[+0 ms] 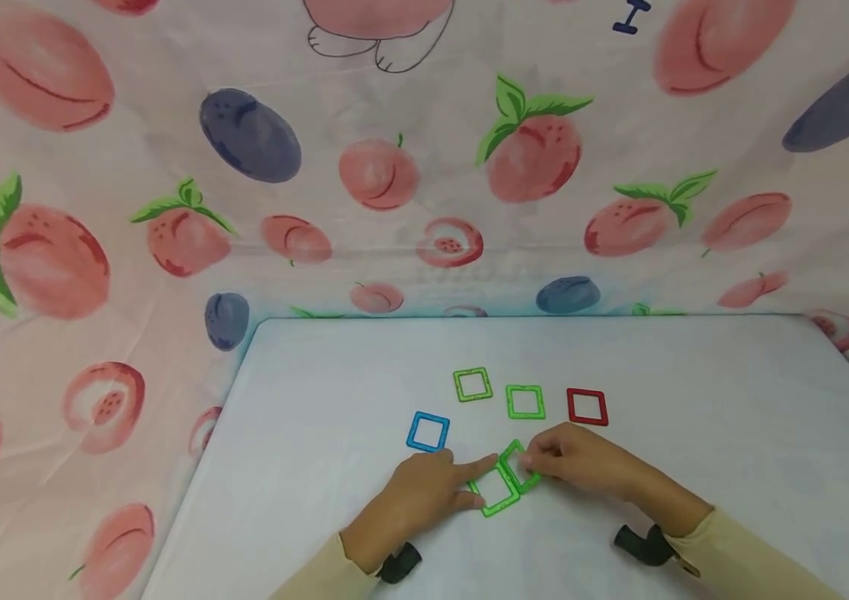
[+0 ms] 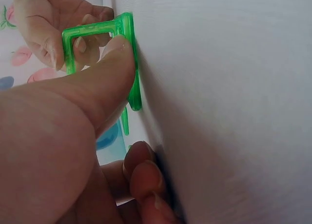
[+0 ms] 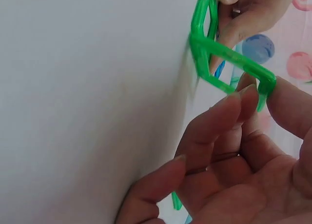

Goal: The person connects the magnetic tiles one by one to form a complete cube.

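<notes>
sleeves (image 1: 750, 554), left fingers (image 1: 475, 470) and right fingers (image 1: 544, 463) in pinches on green frames (image 1: 502, 506), white table (image 1: 289, 500), fruit-print cloth (image 1: 439, 108) behind

Muted, even light, soft shadows on white tabletop (image 2: 234, 87), wrist views slightly hazy

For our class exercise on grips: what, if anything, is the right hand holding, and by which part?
The right hand pinches a tilted green frame by its outer side, opposite the side against the flat green frame.
</notes>
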Action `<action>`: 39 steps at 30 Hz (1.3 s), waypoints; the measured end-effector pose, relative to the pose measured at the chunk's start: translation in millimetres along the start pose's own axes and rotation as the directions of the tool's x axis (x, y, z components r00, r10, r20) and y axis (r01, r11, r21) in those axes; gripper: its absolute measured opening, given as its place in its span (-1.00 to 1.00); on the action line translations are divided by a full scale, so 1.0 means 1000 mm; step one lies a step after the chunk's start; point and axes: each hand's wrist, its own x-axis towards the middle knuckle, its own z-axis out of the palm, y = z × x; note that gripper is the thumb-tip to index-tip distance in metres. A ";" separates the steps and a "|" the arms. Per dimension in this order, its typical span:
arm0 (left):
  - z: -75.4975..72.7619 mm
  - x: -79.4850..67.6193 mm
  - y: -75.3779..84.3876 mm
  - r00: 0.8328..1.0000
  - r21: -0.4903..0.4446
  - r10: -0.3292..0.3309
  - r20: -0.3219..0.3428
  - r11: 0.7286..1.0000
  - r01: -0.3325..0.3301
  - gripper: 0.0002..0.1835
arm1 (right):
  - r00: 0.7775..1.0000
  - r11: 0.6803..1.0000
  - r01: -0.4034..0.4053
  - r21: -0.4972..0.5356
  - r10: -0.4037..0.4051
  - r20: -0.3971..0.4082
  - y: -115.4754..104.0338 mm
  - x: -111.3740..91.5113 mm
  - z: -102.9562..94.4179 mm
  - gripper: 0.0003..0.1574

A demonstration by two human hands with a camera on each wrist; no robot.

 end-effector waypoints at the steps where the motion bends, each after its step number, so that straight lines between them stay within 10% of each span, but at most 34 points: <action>1: 0.000 0.000 -0.001 1.000 -0.002 0.001 -0.003 1.000 -0.001 -0.33 | 1.000 1.000 0.011 0.002 -0.011 0.004 0.000 0.001 0.001 -0.70; 32: 0.002 0.003 0.011 0.996 -0.019 -0.075 -0.046 0.997 0.075 -0.32 | 0.993 0.992 0.113 -0.061 -0.115 -0.024 -0.004 -0.011 0.008 -0.80; 39: -0.005 0.000 0.004 0.998 -0.144 -0.061 0.004 0.988 0.061 -0.31 | 0.988 0.985 0.144 -0.093 -0.148 -0.035 -0.003 -0.011 0.008 -0.74</action>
